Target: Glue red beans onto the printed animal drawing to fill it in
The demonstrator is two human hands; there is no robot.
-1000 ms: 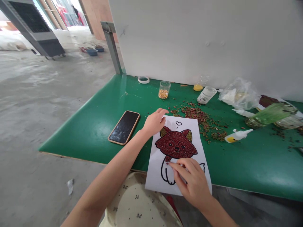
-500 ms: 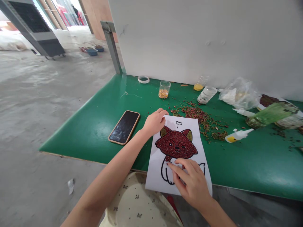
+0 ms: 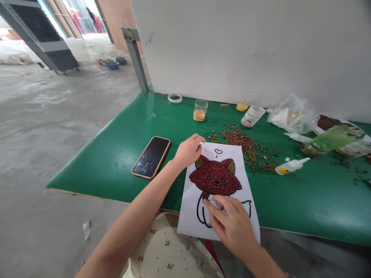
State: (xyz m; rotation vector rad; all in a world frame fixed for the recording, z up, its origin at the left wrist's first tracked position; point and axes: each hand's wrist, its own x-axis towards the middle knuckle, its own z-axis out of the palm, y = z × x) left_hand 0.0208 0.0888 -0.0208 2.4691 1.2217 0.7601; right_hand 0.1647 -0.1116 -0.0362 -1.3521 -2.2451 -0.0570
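A white sheet of paper (image 3: 188, 216) bears a cartoon fox drawing (image 3: 216, 177). The fox's head is covered in dark red beans, its inner ears in green ones. Part of its chest has red beans too; the visible body is mostly plain outline. My left hand (image 3: 189, 150) is closed at the sheet's upper left corner, fingers curled over the edge. Over the fox's body is my right hand (image 3: 232, 222), its index fingertip touching the red patch below the head. Its fingers are apart, with nothing visible between them, and it hides part of the body.
Loose red and green beans (image 3: 243, 144) lie beyond the sheet on the green table (image 3: 101, 162). A phone (image 3: 151, 157) is to the left. Behind are a jar of corn kernels (image 3: 199, 111) and a tilted clear jar (image 3: 252, 116). A glue bottle (image 3: 291, 166) and plastic bag (image 3: 294, 116) are right.
My right index fingertip has shifted slightly up and left onto the red patch; a small dark bean seen at it before is no longer distinct. My left hand stays at the corner.
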